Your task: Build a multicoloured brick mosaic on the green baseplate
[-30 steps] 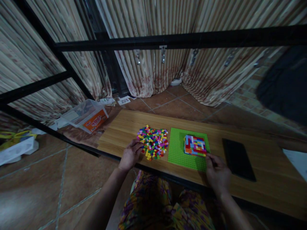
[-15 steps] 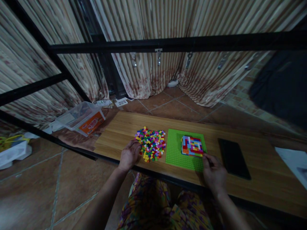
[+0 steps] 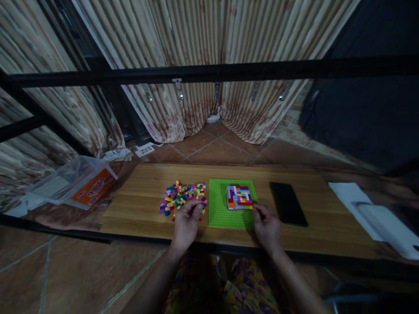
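Observation:
A green baseplate (image 3: 220, 211) lies on the wooden table (image 3: 140, 205), with a block of multicoloured bricks (image 3: 239, 197) built on its right part. Left of it is a heap of small loose coloured bricks (image 3: 180, 197). My left hand (image 3: 187, 221) rests at the near right edge of the heap, fingers curled onto the bricks; whether it holds one is hidden. My right hand (image 3: 266, 226) sits at the baseplate's near right corner, fingertips touching the plate just below the built block.
A black phone (image 3: 287, 203) lies right of the baseplate, white paper and a white object (image 3: 376, 218) further right. A clear plastic box with an orange label (image 3: 73, 185) sits at the left. A black bar (image 3: 209, 72) crosses overhead; curtains hang behind.
The view has swung right. My left hand has moved from the heap's left side to its near right edge. My right hand stays at the baseplate's corner.

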The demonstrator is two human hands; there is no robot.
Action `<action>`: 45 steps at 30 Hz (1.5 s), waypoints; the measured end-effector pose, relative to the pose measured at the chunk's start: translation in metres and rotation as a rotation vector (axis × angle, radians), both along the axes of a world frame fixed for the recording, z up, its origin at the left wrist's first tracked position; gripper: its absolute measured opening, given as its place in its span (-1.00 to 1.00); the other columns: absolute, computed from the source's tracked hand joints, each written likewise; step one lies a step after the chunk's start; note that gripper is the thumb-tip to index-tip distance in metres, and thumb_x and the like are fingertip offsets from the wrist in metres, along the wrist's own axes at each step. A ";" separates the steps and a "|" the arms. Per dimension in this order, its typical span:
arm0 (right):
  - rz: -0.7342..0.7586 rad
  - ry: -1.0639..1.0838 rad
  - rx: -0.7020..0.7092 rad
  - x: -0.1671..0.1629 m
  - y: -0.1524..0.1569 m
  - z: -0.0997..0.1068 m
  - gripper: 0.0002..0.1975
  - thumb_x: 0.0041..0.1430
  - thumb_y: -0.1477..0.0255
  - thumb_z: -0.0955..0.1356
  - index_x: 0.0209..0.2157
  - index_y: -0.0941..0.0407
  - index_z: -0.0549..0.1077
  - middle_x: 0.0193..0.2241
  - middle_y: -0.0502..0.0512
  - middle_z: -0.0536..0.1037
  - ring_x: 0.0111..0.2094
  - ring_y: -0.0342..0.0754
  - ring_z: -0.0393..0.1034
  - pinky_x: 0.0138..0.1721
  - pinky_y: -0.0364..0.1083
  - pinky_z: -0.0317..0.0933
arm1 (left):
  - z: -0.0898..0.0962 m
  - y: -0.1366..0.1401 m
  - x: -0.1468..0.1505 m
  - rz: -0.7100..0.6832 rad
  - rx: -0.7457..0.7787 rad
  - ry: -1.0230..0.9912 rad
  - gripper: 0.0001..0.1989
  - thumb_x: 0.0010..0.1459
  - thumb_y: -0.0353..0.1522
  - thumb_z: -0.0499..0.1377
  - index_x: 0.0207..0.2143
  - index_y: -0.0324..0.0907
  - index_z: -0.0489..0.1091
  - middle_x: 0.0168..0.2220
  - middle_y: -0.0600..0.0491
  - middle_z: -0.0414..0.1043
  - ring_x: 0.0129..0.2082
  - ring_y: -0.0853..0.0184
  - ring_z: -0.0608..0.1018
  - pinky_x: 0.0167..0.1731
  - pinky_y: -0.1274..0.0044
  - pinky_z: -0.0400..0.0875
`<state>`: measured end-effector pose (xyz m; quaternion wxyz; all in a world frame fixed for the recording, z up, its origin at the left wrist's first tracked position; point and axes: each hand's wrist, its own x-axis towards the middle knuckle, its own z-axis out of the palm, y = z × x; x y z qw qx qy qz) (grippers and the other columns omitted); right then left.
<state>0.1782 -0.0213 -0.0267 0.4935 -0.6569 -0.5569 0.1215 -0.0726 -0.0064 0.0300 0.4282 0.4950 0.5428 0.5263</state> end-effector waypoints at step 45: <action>0.030 0.069 -0.023 -0.007 -0.001 0.011 -0.73 0.25 0.33 0.21 -0.27 0.12 0.50 -0.29 0.16 0.54 -0.26 0.00 0.45 -0.21 -0.05 0.31 | -0.008 0.031 0.087 -0.158 0.275 0.538 -0.84 0.13 -0.45 0.20 -0.28 -0.08 0.56 -0.18 0.03 0.44 -0.20 0.34 0.52 -0.14 0.45 0.46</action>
